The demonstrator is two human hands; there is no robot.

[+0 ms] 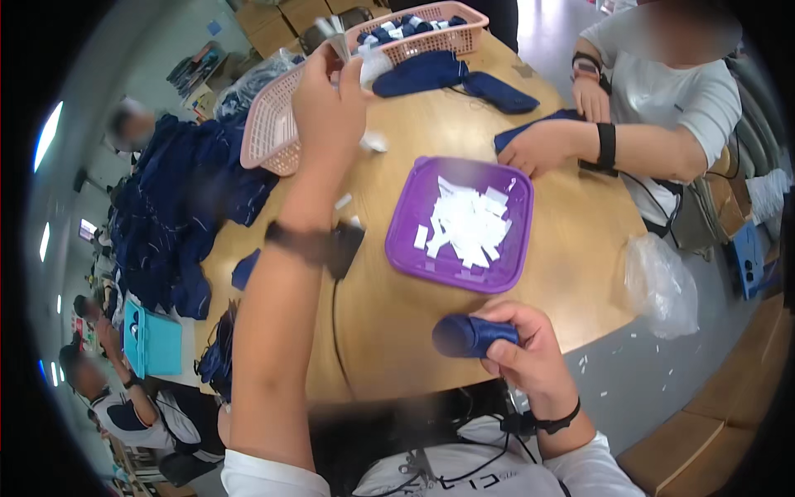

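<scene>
My right hand [530,348] is wrapped round a tight roll of navy-blue cloth [476,336], held above the near edge of the table. Stretched out toward the far side, my left hand [330,103] pinches several thin white strips [333,37] that stick up past the fingertips. Its forearm crosses the left part of the table, beside the pink basket [269,124]. Between my hands and the co-worker stands a purple square tub [401,240], with a heap of small white slips [468,219] in it.
Opposite, a co-worker's hands [538,145] rest on navy cloth [509,137]. A second pink basket [464,37] holds navy rolls with white bands. Navy pieces [422,73] lie before it. Navy garments [170,207] pile up at left, above a teal bin [157,340]. A plastic bag [658,286] hangs at right.
</scene>
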